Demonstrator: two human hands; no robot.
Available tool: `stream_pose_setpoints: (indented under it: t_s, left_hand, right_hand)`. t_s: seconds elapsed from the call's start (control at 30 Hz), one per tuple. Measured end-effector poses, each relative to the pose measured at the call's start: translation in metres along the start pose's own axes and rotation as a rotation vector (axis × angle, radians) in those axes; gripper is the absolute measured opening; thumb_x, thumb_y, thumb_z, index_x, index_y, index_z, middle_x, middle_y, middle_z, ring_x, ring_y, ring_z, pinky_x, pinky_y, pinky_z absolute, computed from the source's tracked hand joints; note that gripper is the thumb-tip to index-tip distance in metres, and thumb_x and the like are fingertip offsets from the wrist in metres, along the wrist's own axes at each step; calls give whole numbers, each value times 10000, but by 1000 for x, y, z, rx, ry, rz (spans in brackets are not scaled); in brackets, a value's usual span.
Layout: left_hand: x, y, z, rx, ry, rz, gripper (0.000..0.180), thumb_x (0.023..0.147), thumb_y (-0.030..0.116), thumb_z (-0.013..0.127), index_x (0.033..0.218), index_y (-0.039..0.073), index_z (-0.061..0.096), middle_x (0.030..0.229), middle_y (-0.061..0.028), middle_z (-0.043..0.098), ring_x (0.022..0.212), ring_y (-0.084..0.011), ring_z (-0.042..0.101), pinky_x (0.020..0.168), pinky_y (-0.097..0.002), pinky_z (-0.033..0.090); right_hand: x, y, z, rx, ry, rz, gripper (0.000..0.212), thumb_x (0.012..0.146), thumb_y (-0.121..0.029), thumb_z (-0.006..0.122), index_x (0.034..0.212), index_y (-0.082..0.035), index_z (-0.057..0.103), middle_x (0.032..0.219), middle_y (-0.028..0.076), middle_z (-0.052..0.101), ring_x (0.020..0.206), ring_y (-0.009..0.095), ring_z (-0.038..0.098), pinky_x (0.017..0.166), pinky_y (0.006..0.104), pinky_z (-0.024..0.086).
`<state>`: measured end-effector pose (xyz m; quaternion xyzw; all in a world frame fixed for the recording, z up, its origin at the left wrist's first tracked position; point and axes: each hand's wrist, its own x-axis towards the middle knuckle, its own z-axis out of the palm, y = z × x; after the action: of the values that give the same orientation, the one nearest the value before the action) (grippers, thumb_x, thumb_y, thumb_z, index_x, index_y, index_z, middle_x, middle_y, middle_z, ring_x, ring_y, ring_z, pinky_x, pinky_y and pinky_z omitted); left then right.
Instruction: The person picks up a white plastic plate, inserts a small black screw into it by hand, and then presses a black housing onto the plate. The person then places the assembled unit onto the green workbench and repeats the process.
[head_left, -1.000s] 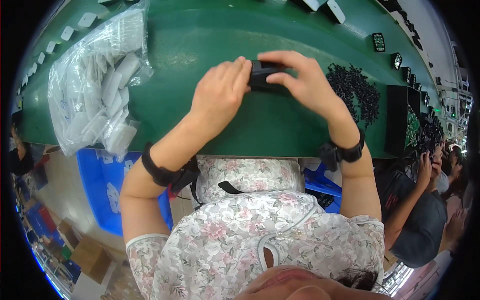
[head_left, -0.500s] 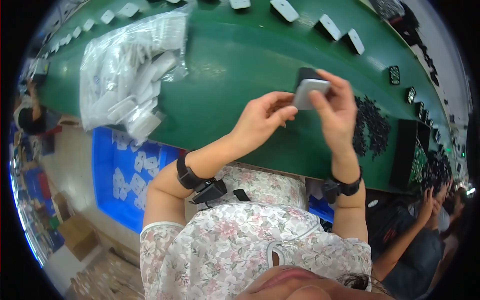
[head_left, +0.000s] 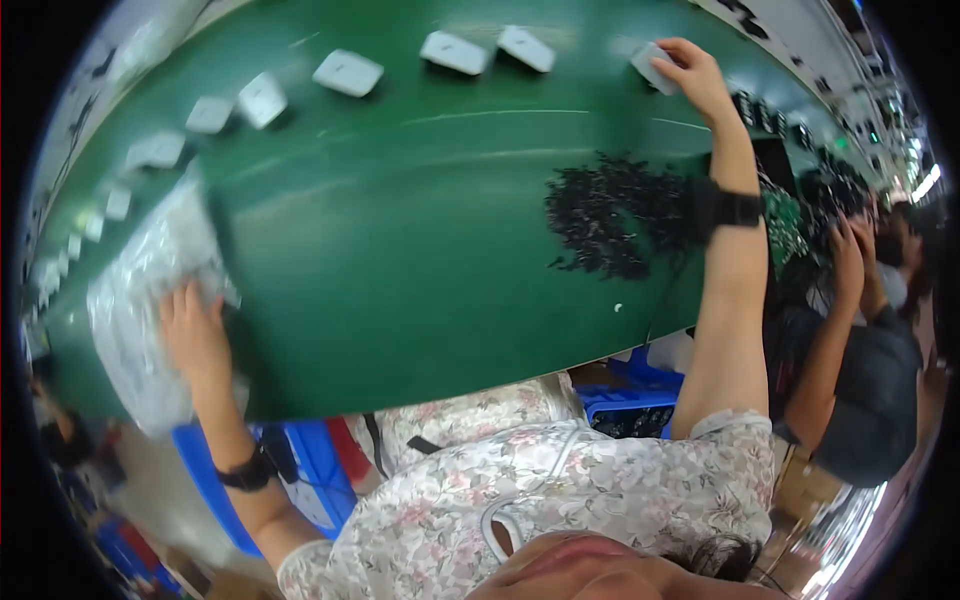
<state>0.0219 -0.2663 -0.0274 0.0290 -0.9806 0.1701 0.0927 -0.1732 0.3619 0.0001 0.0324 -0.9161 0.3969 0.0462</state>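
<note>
The right hand (head_left: 698, 78) has its grip round a pale case (head_left: 652, 68) near the surface's (head_left: 400, 250) far edge; the left hand (head_left: 197, 332) touches a plastic bag (head_left: 128, 330), its grip I can't tell.

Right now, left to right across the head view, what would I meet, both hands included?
Bag with the left hand on it → white case → another white case → pair of white cases → gripped case → right hand → green parts → co-worker's hands.

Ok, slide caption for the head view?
Left hand on plastic bag, right hand on white-topped case, green table.
</note>
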Motion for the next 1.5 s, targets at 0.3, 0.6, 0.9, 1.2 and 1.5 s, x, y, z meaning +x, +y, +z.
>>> stream_pose_setpoints:
  t_s: [0.3, 0.6, 0.9, 1.2, 1.5]
  left_hand:
    - [-1, 6, -15, -87, 92, 34, 233, 863, 173, 580, 1046, 41, 634, 1093, -68, 625, 1075, -286, 521, 918, -388, 404]
    - [-13, 11, -23, -474, 381, -62, 264, 961, 133, 480, 1147, -36, 560, 1039, -181, 635, 858, -270, 623, 730, -365, 496]
    - [-11, 88, -53, -1687, -88, -232, 299, 961, 161, 506, 1200, -17, 490, 925, -161, 664, 650, -119, 592, 489, -197, 420]
    - [16, 177, -77, -1810, -406, 87, 239, 901, 41, 568, 1127, -35, 552, 830, -62, 610, 641, -83, 558, 538, -191, 409]
    - [17, 208, -69, -1919, -392, 73, 138, 887, 43, 598, 1002, -30, 578, 776, -30, 591, 613, -66, 541, 493, -186, 384]
  right_hand:
    - [26, -16, 12, -70, -396, -93, 304, 850, -191, 646, 1128, -68, 627, 1025, 34, 645, 929, 136, 577, 829, 294, 463]
    - [14, -21, 37, -174, -50, -108, 284, 823, -257, 673, 1043, -77, 666, 888, 56, 652, 846, 161, 592, 772, 301, 469]
    - [-100, -46, 42, -491, -53, -73, 224, 779, -178, 695, 952, -44, 646, 836, 99, 628, 769, 252, 606, 706, 338, 486]
    - [-123, -26, 67, -435, 61, -131, 118, 808, -82, 636, 836, -23, 538, 845, 121, 530, 803, 305, 562, 705, 384, 461]
    - [-136, -50, 73, -374, 244, -255, 107, 850, -32, 570, 893, -6, 475, 836, 138, 526, 745, 322, 536, 671, 379, 450]
